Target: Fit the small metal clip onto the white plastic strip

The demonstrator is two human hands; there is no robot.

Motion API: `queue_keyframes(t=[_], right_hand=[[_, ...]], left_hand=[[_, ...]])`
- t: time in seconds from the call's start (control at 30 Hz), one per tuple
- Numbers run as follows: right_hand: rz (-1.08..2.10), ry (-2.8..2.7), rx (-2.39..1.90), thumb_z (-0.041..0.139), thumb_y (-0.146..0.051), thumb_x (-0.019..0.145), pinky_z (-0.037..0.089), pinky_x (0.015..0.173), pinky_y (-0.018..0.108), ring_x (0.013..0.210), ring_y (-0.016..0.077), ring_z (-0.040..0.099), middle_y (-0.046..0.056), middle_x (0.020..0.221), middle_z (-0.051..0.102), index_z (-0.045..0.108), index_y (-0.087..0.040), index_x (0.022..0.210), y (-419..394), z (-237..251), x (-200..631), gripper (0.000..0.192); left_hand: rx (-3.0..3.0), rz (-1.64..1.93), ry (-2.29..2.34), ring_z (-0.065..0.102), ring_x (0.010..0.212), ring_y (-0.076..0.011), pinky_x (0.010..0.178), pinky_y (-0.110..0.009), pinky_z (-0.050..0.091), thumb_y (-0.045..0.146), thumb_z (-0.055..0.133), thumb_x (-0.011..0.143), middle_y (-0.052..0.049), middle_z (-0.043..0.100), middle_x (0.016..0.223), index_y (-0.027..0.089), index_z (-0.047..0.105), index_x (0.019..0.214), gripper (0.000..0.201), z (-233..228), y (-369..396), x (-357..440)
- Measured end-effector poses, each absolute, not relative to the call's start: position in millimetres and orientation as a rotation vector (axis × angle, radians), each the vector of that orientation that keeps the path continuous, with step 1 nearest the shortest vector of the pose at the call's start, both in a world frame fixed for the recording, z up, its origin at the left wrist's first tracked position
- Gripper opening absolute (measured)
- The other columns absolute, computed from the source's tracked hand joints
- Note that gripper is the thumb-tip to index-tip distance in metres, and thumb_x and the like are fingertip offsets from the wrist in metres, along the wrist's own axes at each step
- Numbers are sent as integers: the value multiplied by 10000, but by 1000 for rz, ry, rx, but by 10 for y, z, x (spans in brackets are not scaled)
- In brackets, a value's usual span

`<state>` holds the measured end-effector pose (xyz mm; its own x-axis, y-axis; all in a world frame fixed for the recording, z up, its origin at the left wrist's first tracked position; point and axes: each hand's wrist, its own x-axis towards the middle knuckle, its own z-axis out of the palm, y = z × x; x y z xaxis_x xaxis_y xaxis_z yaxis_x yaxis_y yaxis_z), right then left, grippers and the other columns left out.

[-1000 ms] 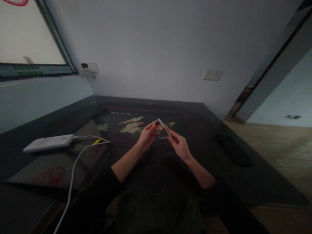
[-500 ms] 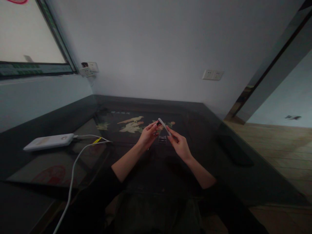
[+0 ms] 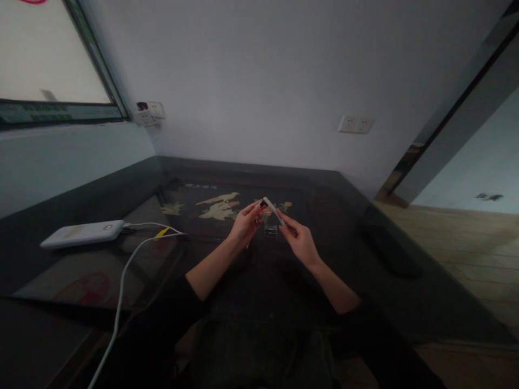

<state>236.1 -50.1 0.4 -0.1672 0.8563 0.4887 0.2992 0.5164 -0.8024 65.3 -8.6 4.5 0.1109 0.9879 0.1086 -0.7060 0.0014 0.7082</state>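
My right hand (image 3: 299,237) is closed on the lower end of a thin, pale, flat stick (image 3: 274,210), which slants up to the left. The stick's upper end meets a small dark piece (image 3: 263,205) pinched in the fingertips of my left hand (image 3: 245,222). What kind of thing either one is, I cannot make out. Between my hands, a small clear case (image 3: 270,232) with dark lines sits on the table. Below my left palm shows the tip of a thin light object, mostly hidden by the hand.
The dark glossy table (image 3: 324,194) carries a bird-and-flower picture (image 3: 219,208). At left lies a white power bank (image 3: 83,233) with a white cable (image 3: 121,286) running toward me. A dark flat object (image 3: 391,251) rests at right. Wall sockets (image 3: 356,124) are behind.
Both hands keep nearly the same pose and hold. The view has shifted very slightly, and the thin light tip beneath my left hand shows a bit more clearly.
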Motion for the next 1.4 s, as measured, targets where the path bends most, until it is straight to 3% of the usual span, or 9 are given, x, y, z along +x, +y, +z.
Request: queue_keyframes(t=[0.37, 0.63, 1.07, 1.3, 1.4], right_hand=[[669, -1725, -943, 539, -208, 877, 525, 910, 382, 1150, 245, 592, 56, 1313, 593, 574, -230, 1305, -489, -22, 2363, 429], [653, -1722, -959, 538, -205, 875, 538, 892, 370, 1146, 241, 594, 60, 1259, 633, 577, -212, 1301, -495, -14, 2362, 428], [645, -1742, -953, 532, -215, 888, 447, 1029, 433, 1202, 243, 561, 61, 1307, 597, 565, -208, 1311, -508, -36, 2341, 424], [687, -1779, -871, 550, -219, 881, 485, 988, 388, 1156, 226, 597, 59, 1304, 599, 585, -223, 1289, -544, -13, 2306, 409], [658, -1761, -894, 550, -212, 879, 490, 979, 391, 1160, 227, 595, 55, 1312, 593, 586, -233, 1287, -515, -19, 2326, 410]], left_hand=[[726, 1410, 507, 574, 621, -50, 547, -155, 437, 238, 805, 650, -51, 703, 869, 132, 713, 952, 333, 47, -98, 652], [721, 1387, 489, 589, 650, -60, 554, -158, 432, 250, 801, 657, -50, 705, 877, 140, 718, 936, 311, 77, -128, 654], [722, 1399, 483, 558, 632, -52, 546, -154, 425, 267, 829, 614, -32, 690, 830, 149, 721, 908, 335, 64, -107, 657], [761, 1402, 457, 549, 638, -43, 538, -141, 414, 278, 810, 645, -69, 694, 953, 134, 721, 947, 347, 93, -122, 654], [739, 1401, 465, 551, 633, -48, 544, -147, 416, 252, 802, 654, -55, 695, 891, 133, 717, 936, 317, 96, -125, 657]])
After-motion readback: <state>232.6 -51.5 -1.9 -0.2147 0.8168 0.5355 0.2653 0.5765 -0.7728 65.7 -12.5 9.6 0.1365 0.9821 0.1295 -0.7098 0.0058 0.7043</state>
